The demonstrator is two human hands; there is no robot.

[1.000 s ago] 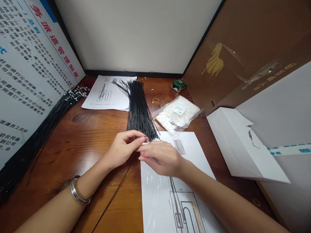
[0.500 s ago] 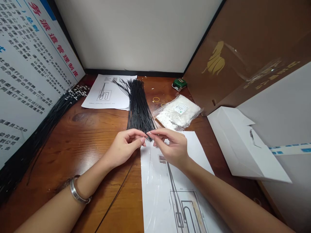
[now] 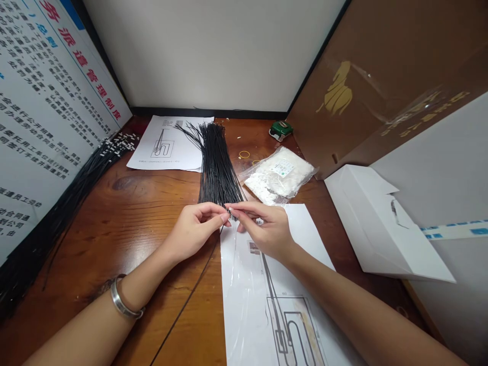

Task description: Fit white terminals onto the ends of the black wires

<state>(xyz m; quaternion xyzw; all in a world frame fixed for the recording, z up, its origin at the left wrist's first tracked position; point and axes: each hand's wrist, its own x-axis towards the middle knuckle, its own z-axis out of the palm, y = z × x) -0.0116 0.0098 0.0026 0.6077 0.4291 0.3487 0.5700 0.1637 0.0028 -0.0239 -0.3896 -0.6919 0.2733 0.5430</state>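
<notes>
A bundle of thin black wires (image 3: 216,165) lies on the wooden table (image 3: 145,203), fanning toward the far wall. My left hand (image 3: 194,231) and my right hand (image 3: 263,229) meet fingertip to fingertip at the bundle's near end. Both are pinched on a single black wire (image 3: 186,302), which trails back toward me across the wood. What the right fingertips press against the wire's end is too small to make out. A silver bracelet (image 3: 122,305) is on my left wrist. A laminated drawing sheet (image 3: 267,310) lies under my right forearm.
A clear bag of small white parts (image 3: 280,175) sits right of the bundle. A second drawing sheet (image 3: 170,145), a green tape measure (image 3: 281,129) and rubber bands (image 3: 244,154) lie farther back. Finished black wires (image 3: 68,203) lie along the left poster. A white box (image 3: 375,226) and cardboard stand right.
My right hand rose from lying flat on the sheet and came up to meet the left fingertips. A single wire now hangs back from the pinch toward me.
</notes>
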